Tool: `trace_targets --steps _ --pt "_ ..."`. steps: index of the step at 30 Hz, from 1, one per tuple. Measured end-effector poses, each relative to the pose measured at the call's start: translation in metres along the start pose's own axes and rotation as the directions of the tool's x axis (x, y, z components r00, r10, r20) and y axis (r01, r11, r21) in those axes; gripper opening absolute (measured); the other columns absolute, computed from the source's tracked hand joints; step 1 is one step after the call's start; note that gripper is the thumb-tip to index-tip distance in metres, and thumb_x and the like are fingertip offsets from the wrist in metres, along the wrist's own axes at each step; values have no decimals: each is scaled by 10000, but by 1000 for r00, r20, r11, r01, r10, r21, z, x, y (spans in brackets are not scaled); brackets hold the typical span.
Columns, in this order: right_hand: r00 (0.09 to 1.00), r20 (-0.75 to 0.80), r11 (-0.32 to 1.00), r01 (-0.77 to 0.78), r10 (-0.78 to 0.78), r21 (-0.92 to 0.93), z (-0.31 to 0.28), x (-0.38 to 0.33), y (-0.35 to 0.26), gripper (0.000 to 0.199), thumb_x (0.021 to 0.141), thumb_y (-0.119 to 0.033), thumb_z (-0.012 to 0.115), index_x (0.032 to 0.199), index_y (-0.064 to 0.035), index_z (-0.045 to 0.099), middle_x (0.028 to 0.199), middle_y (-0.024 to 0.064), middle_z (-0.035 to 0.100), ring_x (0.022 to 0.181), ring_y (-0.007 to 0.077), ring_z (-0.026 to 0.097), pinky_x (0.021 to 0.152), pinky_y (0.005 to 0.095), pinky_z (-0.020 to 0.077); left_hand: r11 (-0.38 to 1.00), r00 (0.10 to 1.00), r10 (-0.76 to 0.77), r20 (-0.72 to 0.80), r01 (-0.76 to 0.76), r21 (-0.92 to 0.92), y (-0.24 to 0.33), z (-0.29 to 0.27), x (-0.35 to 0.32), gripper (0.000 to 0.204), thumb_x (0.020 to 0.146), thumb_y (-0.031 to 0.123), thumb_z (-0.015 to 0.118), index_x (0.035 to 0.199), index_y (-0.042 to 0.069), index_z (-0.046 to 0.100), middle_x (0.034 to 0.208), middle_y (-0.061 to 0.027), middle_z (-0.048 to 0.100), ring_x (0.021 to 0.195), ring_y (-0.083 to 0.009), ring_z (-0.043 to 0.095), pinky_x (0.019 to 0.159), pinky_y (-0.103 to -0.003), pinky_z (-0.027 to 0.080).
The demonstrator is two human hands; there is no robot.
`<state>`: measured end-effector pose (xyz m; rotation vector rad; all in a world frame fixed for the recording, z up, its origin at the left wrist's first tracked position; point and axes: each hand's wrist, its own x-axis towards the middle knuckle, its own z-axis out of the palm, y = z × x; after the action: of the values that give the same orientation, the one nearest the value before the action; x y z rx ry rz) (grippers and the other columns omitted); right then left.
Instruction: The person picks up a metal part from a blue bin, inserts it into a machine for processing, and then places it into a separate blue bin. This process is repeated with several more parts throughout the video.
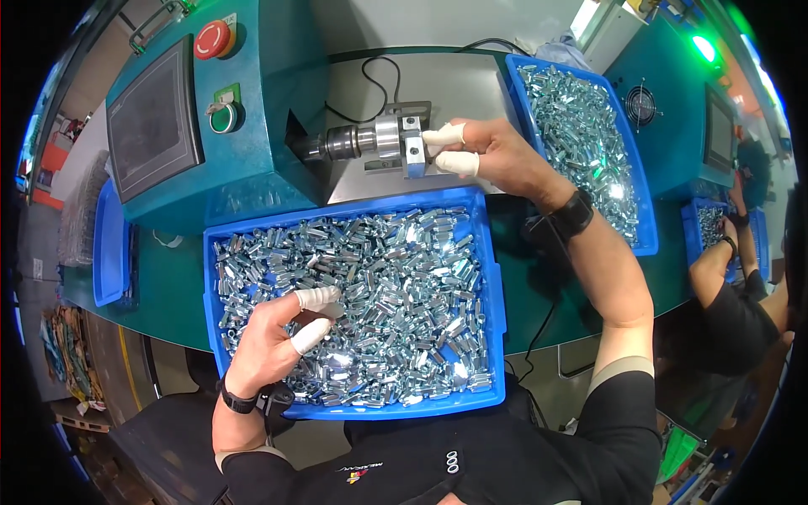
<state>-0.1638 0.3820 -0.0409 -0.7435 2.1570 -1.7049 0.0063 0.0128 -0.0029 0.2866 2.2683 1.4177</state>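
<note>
The left hand (273, 337) pinches one small silver hex nut from the blue plastic tray (492, 290) of loose nuts. The right hand (488, 151) pinches a part at the steel chuck fixture (396, 139). Seating it squarely, fingers away from the spindle, looks wise.

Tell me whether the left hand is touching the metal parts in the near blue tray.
Touching. The head view shows the left hand resting in the near blue tray, its covered fingertips pressed onto the heap of silvery metal parts, with no gap visible.
</note>
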Motion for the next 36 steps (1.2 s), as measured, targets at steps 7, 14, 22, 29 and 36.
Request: trace_targets --steps 7,14,22,29,36 --pt "970 -147 979 -184 195 88 -8 -3 -16 276 1006 -210 725 1198 -13 749 967 38 740 858 112 681 720 262 532 997 999 19 -34 -22 -73 -4 3 1 365 986 105 697 1328 -20 669 1117 -125 784 973 -193 749 895 -337 582" --pt "889 -446 940 -53 -110 -337 -1 20 -4 429 870 -417 797 863 5 715 714 178 696 677 283 693 659 444 541 992 985 127 -115 -128 -2 -9 9 -17 271 990 79 630 1238 -20 681 974 -95 754 825 -167 676 779 -314 550" --pt "892 -391 639 -168 -225 -751 16 24 -35 380 792 -293 771 972 18 648 819 267 715 786 482 699 742 568 555 999 997 -28 -71 31 41 25 13 -15 323 1043 98 639 1344 -7 689 1130 -56 752 961 -134 652 853 -274 507" --pt "903 -376 558 -207 -206 -804 -17 -12 -46 385 851 -326 736 1075 -19 676 1045 265 720 980 463 693 839 550 548 991 994 63 -90 -52 120 2 9 -4 313 986 84 662 1283 -11 689 1053 -103 789 937 -163 740 853 -303 572" --pt "711 -682 405 -682 170 -609 -80 -102 -72 374 904 -314 757 1129 -18 721 972 212 744 987 381 732 824 457 571 996 995 87 -44 -87 -7 4 3 -7 345 999 74 659 1331 -21 663 1095 -92 776 977 -154 721 896 -312 566"
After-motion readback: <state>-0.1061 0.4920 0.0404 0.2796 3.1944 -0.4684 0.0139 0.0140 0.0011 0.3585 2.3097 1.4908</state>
